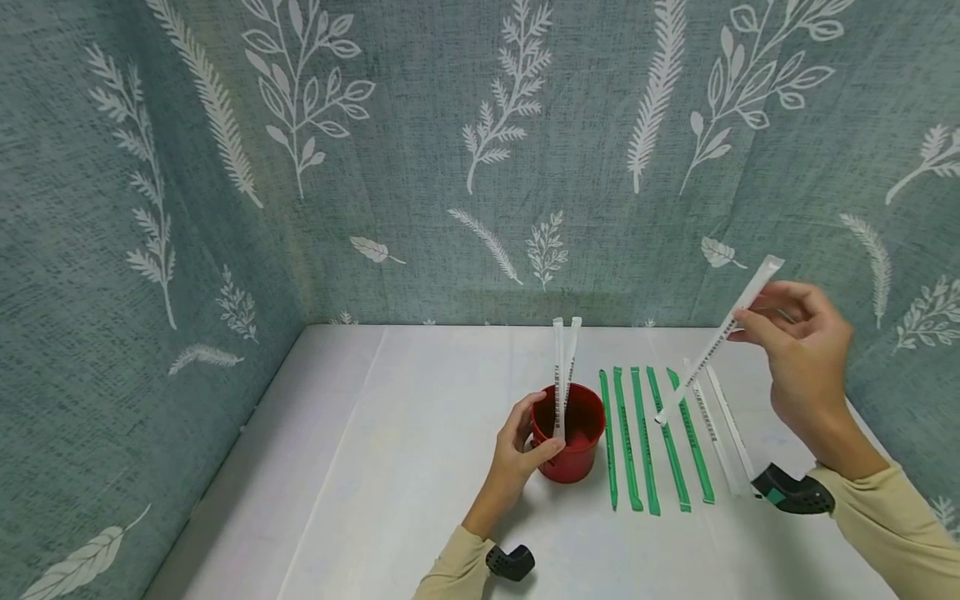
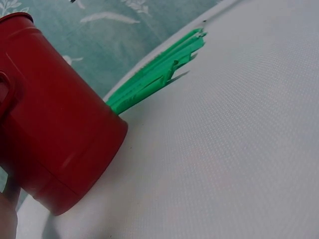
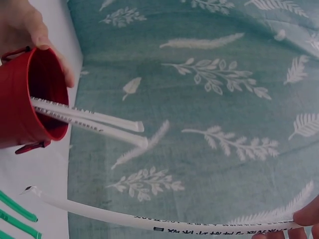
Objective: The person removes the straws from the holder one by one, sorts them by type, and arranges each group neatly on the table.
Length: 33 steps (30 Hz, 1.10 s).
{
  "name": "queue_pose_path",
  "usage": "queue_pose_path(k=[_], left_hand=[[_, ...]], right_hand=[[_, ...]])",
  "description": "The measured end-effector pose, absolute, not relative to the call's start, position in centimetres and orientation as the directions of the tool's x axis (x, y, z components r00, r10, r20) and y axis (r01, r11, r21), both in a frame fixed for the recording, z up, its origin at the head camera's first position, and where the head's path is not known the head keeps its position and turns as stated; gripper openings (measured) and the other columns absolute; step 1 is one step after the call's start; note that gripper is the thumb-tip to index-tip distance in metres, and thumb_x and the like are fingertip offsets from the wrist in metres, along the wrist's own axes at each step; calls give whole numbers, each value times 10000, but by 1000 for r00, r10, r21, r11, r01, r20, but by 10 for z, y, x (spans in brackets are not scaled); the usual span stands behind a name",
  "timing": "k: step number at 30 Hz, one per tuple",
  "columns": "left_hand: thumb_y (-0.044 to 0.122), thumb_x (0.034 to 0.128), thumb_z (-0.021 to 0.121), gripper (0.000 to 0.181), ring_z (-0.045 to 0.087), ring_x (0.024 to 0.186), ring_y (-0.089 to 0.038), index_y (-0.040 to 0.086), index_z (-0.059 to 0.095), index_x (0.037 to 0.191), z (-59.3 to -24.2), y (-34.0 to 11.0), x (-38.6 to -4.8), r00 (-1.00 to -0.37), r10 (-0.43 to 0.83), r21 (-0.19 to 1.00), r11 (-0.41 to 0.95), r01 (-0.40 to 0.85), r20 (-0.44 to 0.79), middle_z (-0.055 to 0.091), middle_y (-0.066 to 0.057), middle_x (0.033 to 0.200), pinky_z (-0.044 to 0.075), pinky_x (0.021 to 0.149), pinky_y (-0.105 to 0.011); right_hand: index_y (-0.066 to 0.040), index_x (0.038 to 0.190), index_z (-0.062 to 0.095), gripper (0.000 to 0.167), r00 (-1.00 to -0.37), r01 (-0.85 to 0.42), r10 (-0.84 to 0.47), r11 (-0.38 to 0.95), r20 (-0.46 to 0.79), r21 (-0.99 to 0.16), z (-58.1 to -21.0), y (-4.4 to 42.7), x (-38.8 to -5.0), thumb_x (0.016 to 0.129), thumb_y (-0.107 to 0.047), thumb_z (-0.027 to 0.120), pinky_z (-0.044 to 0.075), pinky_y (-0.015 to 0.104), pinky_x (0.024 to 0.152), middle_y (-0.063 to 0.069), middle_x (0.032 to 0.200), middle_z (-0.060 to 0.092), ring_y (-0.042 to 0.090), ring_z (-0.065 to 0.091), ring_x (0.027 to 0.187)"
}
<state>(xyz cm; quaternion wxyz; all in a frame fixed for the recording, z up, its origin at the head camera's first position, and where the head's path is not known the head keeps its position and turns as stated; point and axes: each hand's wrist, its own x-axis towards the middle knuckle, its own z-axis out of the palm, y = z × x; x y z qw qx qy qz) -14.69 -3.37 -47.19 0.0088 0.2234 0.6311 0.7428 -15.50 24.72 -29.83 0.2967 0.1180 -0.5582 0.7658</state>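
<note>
My left hand grips the side of a small red metal bucket that stands upright on the table, the thumb near the front rim. Two white paper-wrapped straws lean inside it, their upper ends sticking out past the rim. Raised to the right, my right hand pinches another white wrapped straw near its upper end. That straw slants down to the left over the green ones. In the right wrist view, the held straw shows dark printing, and the bucket has small side handles.
Several green wrapped straws lie side by side just right of the bucket. Two more white wrapped straws lie beyond them on the white table. Leaf-patterned grey-green cloth walls the back and sides.
</note>
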Motion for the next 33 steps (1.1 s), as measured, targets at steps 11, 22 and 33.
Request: queue_pose_path(k=[11, 22, 33], left_hand=[[198, 880, 642, 597, 427, 1254, -281, 188, 377, 1414, -497, -32, -158, -900, 280, 936, -209, 284, 336, 467, -61, 1379, 411, 961, -431], [161, 877, 626, 615, 401, 1271, -314, 181, 355, 1429, -496, -30, -157, -901, 282, 936, -222, 272, 329, 448, -75, 1398, 401, 966, -479], [221, 874, 646, 608, 422, 1259, -253, 228, 370, 1416, -495, -32, -157, -906, 286, 945, -192, 265, 312, 466, -31, 1379, 402, 973, -425]], right_hand=[[119, 1009, 570, 272, -789, -594, 333, -196, 517, -780, -303, 262, -154, 773, 255, 560, 535, 257, 584, 161, 865, 596, 196, 628, 678], [138, 1035, 594, 263, -795, -565, 338, -112, 503, -818, -311, 277, -153, 782, 206, 609, 526, 224, 589, 127, 868, 624, 155, 637, 721], [74, 1032, 615, 259, -814, -500, 368, -47, 450, -865, -324, 295, -155, 793, 170, 626, 515, 191, 579, 71, 859, 650, 112, 640, 730]])
